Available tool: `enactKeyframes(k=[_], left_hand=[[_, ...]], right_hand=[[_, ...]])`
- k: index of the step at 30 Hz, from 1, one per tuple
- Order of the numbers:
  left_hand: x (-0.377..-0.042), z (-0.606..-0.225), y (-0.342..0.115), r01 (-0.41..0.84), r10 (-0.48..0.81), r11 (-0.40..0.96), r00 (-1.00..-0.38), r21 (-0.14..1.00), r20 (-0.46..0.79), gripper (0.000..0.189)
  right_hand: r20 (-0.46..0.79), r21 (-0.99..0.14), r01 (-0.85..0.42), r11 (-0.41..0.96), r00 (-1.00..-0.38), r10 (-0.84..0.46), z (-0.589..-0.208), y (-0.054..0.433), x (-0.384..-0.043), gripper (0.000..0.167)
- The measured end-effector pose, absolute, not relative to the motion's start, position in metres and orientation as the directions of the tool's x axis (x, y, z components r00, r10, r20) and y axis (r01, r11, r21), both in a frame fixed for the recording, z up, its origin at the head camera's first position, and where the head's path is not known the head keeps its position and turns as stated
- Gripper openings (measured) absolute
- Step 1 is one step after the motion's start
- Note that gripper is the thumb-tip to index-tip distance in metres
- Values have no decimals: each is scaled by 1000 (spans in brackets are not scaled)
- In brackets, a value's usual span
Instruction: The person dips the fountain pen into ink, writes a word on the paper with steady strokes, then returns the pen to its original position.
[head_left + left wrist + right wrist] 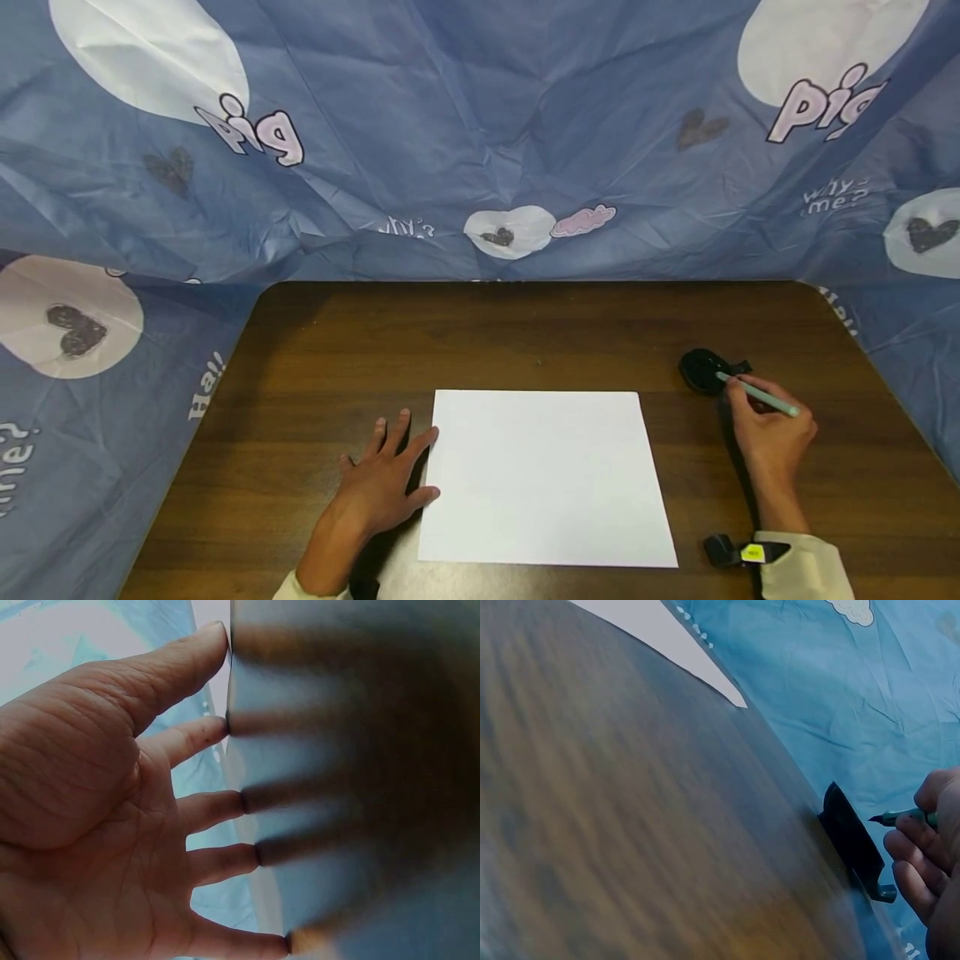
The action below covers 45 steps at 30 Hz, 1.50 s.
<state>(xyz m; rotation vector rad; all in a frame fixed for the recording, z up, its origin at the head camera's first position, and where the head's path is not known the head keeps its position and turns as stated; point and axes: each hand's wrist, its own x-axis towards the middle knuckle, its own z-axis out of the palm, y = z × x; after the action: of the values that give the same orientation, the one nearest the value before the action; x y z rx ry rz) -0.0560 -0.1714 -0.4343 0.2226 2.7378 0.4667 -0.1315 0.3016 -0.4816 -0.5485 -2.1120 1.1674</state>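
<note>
A slim pale green brush (pixel 765 397) with a dark pointed tip is pinched in my right hand (pixel 772 433). In the head view its tip overlaps a small round black dish (pixel 697 371) with a short projection on its right side. The right wrist view shows the brush (pixel 889 818) with its tip just above the dish (pixel 855 840), apart from it. My left hand (pixel 375 492) lies palm down with fingers spread on the table. Its thumb and index fingertips reach the left edge of a blank white sheet of paper (pixel 543 479).
The brown wooden table (pixel 480 333) has rounded far corners. Behind it and at both sides hangs a blue printed cloth (pixel 420 108). A black strap device with a yellow label (pixel 753 553) sits at my right wrist.
</note>
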Motion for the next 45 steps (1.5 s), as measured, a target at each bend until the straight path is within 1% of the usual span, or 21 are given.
enactKeyframes(k=[14,19,28,37,45], left_hand=[[-56,-435,-172,94,211,935,-922,342,-324,75],[-56,-436,-172,96,213,934,-924,345,-318,74],[-56,-436,-172,99,216,931,-926,352,-310,74],[-56,-435,-172,95,215,928,-926,359,-310,74],[-56,-436,-173,97,217,926,-928,366,-302,74]], right_hand=[[376,-855,-15,518,-706,600,-480,290,-130,23],[368,-869,-43,493,-723,585,-476,285,-129,21],[391,-856,-72,512,-739,548,-472,281,-128,19],[386,-849,-62,525,-751,536,-469,271,-129,21],[399,-856,-108,506,-760,513,-468,262,-130,17]])
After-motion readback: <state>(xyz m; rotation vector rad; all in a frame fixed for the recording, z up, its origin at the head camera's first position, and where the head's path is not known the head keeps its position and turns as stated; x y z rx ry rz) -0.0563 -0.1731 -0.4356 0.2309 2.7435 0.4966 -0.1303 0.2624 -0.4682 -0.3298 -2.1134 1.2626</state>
